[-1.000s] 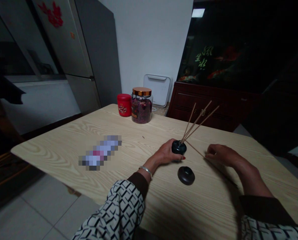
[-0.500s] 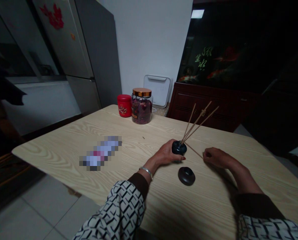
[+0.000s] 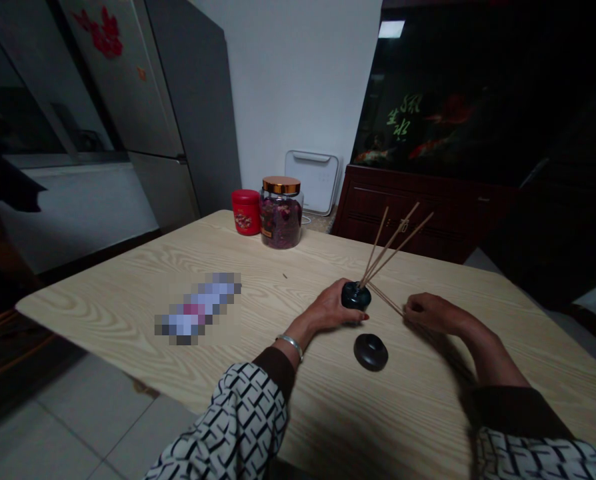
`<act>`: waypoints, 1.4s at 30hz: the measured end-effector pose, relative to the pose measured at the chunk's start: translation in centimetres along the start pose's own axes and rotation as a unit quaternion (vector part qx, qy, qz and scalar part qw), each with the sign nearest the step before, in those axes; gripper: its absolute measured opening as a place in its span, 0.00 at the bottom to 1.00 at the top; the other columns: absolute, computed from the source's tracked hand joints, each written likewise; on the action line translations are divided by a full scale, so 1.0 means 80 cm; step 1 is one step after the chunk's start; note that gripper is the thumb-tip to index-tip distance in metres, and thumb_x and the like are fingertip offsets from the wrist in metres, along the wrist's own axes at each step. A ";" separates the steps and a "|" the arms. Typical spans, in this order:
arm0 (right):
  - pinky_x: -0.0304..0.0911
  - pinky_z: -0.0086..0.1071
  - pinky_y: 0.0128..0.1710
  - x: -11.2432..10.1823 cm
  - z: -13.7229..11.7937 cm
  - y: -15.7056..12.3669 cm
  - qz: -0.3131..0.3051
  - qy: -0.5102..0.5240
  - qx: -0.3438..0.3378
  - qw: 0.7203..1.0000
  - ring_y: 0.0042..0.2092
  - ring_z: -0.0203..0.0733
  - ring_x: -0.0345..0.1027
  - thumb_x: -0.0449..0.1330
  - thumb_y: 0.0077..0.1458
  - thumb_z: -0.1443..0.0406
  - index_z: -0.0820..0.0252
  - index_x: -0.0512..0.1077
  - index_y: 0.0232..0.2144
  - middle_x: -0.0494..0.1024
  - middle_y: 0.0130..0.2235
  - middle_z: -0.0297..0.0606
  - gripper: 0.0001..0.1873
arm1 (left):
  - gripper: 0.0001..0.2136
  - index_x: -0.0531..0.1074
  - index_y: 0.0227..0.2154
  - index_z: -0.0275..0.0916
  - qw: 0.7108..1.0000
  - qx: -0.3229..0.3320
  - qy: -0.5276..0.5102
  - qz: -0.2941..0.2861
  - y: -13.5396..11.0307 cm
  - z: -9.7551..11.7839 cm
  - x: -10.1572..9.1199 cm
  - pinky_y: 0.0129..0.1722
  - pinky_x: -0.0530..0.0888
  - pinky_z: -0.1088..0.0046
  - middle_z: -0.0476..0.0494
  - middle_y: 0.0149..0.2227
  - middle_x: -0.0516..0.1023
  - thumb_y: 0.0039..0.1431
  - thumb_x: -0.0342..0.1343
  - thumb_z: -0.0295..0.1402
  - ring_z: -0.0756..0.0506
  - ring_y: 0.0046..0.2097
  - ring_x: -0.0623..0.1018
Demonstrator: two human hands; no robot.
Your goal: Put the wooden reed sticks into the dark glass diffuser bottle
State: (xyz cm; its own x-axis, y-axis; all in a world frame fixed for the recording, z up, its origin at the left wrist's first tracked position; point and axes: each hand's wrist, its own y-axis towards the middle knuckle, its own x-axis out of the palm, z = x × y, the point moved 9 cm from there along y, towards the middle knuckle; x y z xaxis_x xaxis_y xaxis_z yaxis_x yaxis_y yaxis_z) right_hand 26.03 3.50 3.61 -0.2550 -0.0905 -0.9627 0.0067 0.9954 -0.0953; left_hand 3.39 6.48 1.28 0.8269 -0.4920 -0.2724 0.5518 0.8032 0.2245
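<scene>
A small dark glass diffuser bottle stands on the table, with my left hand wrapped round its left side. Several thin brown reed sticks fan up and to the right out of its neck. To the right, my right hand is closed in a pinch at thin reed sticks that slant low from beside the bottle toward the fingers. The far part of these sticks is partly hidden by the hand and its shadow. A round dark lid lies just in front of the bottle.
Toward the back of the wooden table stand a red canister and a clear jar with a copper lid. A blurred-out item lies at left. Behind are a fridge and a fish tank.
The view has shifted slightly. More of the low reed sticks shows between the bottle and my right hand. Both hands keep nearly the same place and grip.
</scene>
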 end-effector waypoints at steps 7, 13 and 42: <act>0.57 0.28 0.23 -0.083 -0.014 -0.025 0.118 0.357 -0.031 0.926 0.25 0.35 0.63 0.64 0.46 0.57 0.59 0.72 0.27 0.73 0.25 0.34 0.12 | 0.31 0.69 0.48 0.38 1.000 0.004 0.001 0.001 0.000 0.003 -0.001 0.41 0.71 0.69 0.42 0.43 0.75 0.41 0.72 0.41 0.44 0.43 0.74; 0.63 0.29 0.23 -0.141 -0.058 -0.063 0.304 0.573 -0.091 0.756 0.31 0.38 0.71 0.70 0.45 0.60 0.55 0.73 0.32 0.76 0.34 0.36 0.12 | 0.32 0.69 0.48 0.37 1.000 -0.002 -0.007 0.000 0.001 0.001 0.000 0.41 0.72 0.69 0.41 0.43 0.75 0.40 0.72 0.41 0.44 0.43 0.74; 0.62 0.32 0.28 -0.061 -0.089 -0.015 0.145 0.258 -0.103 0.950 0.28 0.38 0.68 0.57 0.57 0.55 0.58 0.71 0.33 0.75 0.29 0.36 0.13 | 0.32 0.69 0.49 0.39 1.000 0.004 -0.005 -0.001 0.001 0.000 0.001 0.41 0.72 0.67 0.42 0.43 0.75 0.40 0.72 0.42 0.44 0.43 0.74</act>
State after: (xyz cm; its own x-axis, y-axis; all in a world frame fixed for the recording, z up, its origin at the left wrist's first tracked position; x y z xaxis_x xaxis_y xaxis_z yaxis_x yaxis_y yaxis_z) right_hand 20.34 2.99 10.22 -0.7114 0.1635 -0.6835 -0.0263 0.9657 0.2584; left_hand 3.50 6.56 1.27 0.8265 -0.4974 -0.2635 0.5548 0.7991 0.2316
